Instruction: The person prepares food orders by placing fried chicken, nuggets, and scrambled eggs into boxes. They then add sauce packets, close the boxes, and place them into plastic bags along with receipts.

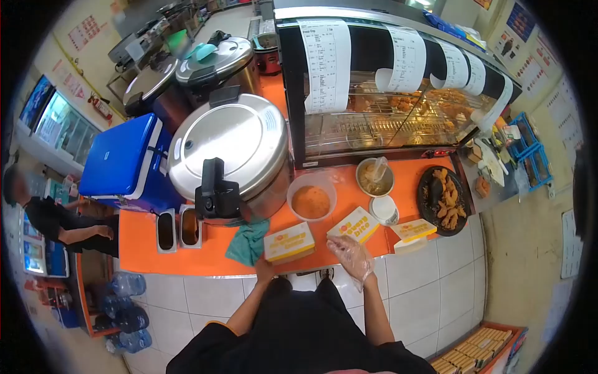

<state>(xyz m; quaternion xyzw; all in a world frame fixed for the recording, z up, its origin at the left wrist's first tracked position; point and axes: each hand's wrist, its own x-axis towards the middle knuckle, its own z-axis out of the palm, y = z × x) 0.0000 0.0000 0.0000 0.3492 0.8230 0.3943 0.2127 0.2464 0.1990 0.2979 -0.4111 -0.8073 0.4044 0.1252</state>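
My left hand (pixel 264 272) is bare and rests at the counter's front edge, below a green cloth (pixel 248 242) and beside a yellow and white box (pixel 289 242). Its fingers are too small and partly hidden to make out. My right hand (pixel 352 257) wears a clear plastic glove, its fingers bent together at the near left corner of a second yellow and white box (pixel 354 225). Whether anything is between those fingers cannot be made out. A third box (pixel 413 230) lies farther right. Behind the boxes is a plastic bowl of orange sauce (pixel 311 202).
A large steel cooker (pixel 230 149) and blue cooler (pixel 118 156) stand left. Behind is a glass food warmer (pixel 386 118) with hanging receipts. A steel bowl (pixel 375 178) and black plate of fried chicken (pixel 444 199) are right. A person (pixel 56 224) stands far left.
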